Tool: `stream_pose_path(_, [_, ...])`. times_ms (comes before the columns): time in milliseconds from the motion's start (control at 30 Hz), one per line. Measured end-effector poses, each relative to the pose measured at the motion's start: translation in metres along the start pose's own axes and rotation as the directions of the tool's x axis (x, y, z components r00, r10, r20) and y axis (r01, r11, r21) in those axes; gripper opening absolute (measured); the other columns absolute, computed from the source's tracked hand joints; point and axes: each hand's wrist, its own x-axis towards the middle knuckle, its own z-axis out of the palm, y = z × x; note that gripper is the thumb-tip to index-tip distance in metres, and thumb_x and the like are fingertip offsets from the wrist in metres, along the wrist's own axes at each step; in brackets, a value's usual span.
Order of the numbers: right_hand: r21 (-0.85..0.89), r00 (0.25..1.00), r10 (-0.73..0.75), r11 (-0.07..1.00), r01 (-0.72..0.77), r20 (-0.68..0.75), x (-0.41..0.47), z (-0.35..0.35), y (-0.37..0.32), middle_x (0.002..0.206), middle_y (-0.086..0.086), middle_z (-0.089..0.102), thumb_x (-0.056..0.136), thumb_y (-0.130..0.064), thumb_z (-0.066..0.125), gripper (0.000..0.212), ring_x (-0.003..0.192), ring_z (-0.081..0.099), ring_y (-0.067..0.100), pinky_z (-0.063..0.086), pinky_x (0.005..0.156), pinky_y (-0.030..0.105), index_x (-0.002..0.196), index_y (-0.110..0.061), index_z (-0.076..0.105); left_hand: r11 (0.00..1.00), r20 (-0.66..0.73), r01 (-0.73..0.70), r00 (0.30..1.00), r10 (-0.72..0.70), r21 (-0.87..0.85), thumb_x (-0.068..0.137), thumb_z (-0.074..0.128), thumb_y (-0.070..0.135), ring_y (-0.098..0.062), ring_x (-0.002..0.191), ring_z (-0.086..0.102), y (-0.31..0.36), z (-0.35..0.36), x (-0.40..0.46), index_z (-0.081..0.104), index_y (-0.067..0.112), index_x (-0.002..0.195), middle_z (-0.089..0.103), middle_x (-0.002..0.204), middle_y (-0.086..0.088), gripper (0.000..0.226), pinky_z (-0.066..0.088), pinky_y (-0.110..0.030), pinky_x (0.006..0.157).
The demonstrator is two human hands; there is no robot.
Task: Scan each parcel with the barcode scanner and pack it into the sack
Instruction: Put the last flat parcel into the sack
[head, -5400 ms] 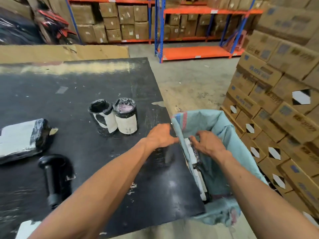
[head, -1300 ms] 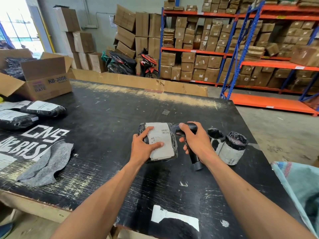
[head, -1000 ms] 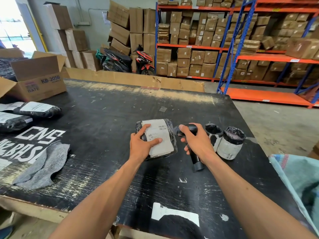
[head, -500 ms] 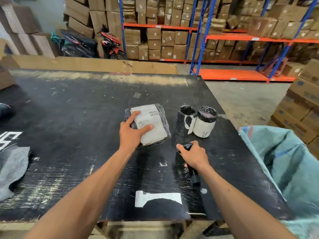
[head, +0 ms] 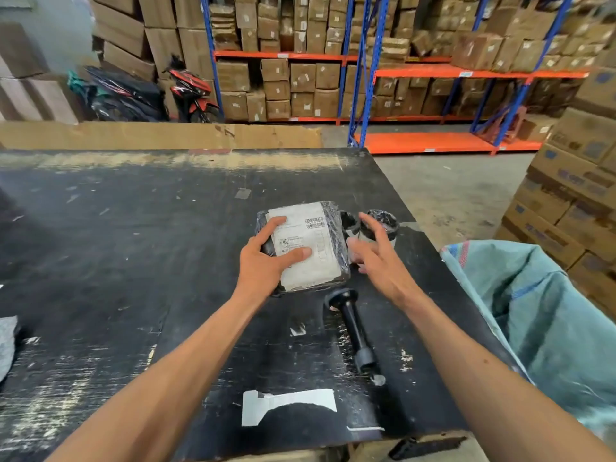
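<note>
At frame centre we are gripping the wrapped parcel (head: 308,243) on the black counter (head: 133,248) with our left hand (head: 266,261), while our right hand (head: 376,258), having just set down the barcode scanner (head: 353,325) below it, is reaching over with released fingers (head: 368,225), so sacking into the sack (head: 540,315) at right likely comes next.

One head-worn wide-angle camera, looking forward and down from the person's standing height, facing across the black table (head: 116,248) toward the warehouse shelving (head: 416,71), both forearms reaching in close from the bottom edge, sack (head: 546,315) showing at right
</note>
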Motion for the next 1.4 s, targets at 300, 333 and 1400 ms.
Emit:
stream_pose_path(300, [0.049, 0.985, -0.17, 0.984, 0.169, 0.002, -0.001, -0.073, 0.027, 0.139, -0.016, 0.059, 0.096, -0.004, 0.072, 0.07, 0.111, 0.065, -0.01, 0.054, 0.088, 0.016, 0.151, -0.039, 0.045, 0.989, 0.215, -0.076, 0.975, 0.047, 0.129, 0.091, 0.071, 0.047, -0.001, 0.126, 0.057, 0.017, 0.106, -0.007, 0.062, 0.052, 0.13, 0.06, 0.138, 0.02, 0.04, 0.049, -0.032, 0.107])
stream_pose_path(333, [0.059, 0.986, -0.165, 0.984, 0.167, -0.039, -0.001, -0.085, 0.033, 0.135, -0.015, 0.061, 0.095, 0.001, 0.071, 0.07, 0.106, 0.066, -0.011, 0.054, 0.085, 0.014, 0.15, -0.033, 0.046, 0.985, 0.26, -0.083, 0.965, 0.043, 0.148, 0.093, 0.068, 0.049, 0.006, 0.125, 0.055, 0.018, 0.12, -0.006, 0.056, 0.052, 0.137, 0.057, 0.14, 0.025, 0.045, 0.049, -0.026, 0.105])
stream_pose_path(1400, [-0.21, 0.785, 0.534, 0.846, -0.491, 0.314, -0.026, -0.322, 0.337, 0.164, -0.004, 0.039, 0.073, -0.035, 0.098, 0.095, 0.15, 0.037, 0.018, 0.031, 0.121, 0.035, 0.152, -0.04, 0.046, 0.215, 0.547, -0.51, 0.816, -0.187, 0.833, 0.104, 0.018, 0.059, -0.015, 0.156, -0.01, -0.164, 0.403, -0.021, -0.007, 0.024, 0.162, -0.014, 0.169, 0.0, 0.072, -0.01, -0.046, 0.126])
